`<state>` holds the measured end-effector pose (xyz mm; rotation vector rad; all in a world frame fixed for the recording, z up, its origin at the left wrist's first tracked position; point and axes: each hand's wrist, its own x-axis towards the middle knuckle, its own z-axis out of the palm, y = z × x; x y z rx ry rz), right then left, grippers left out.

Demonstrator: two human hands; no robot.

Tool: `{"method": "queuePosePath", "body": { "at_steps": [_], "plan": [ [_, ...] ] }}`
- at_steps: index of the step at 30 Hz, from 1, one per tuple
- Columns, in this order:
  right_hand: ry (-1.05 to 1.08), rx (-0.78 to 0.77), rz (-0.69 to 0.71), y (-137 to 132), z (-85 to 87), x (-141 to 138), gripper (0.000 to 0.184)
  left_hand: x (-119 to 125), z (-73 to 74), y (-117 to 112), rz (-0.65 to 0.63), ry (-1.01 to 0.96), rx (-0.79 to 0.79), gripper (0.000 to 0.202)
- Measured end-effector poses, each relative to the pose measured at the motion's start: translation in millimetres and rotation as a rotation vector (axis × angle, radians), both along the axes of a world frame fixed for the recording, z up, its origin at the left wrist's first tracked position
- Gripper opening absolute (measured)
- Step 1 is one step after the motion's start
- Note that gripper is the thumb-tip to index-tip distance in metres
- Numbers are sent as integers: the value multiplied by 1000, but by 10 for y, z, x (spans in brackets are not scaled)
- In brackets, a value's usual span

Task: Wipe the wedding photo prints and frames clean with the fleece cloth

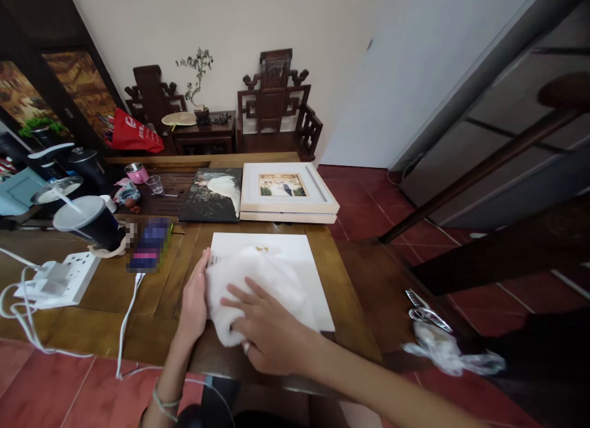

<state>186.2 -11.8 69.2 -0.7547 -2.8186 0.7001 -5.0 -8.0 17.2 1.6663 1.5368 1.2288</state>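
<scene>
A white board or album cover (320, 302) with a small gold mark lies on the wooden table. Bunched over it is a fluffy white cloth (271, 271). My right hand (265, 326) presses this cloth down onto the board, its fingers spread over the top and a fold of cloth gathered by the thumb. My left hand (194, 299) rests along the board's left edge with the fingers stretched out, touching the side of the board and cloth. Just behind are a dark photo panel (212, 200) and a stack of pale wooden picture frames (288, 210).
To the left are a phone (150, 246) on a charging cable, a lidded dark cup (87, 222) and a white power strip (76, 277). A pink mug (136, 173) stands farther back. Scissors (428, 314) and a clear plastic bag (449, 351) lie at the lower right.
</scene>
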Motion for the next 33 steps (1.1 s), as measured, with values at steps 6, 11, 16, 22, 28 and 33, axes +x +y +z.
{"method": "queuePosePath", "body": {
  "at_steps": [6,11,16,22,28,33],
  "plan": [
    [-9,-119,-225,192,207,268,29,52,-80,31,-153,304,13,45],
    [-39,-57,-370,721,195,-11,29,49,-122,56,-150,379,25,44],
    [-3,-53,-297,1000,209,-428,24,64,-93,47,-133,390,39,43],
    [18,-76,-402,1099,162,-187,24,62,-98,36,-139,387,33,42],
    [7,-80,-589,1039,52,669,25,52,-135,40,-146,391,22,43],
    [-50,-58,-634,671,-17,993,26,54,-143,41,-148,409,22,44]
  ]
}}
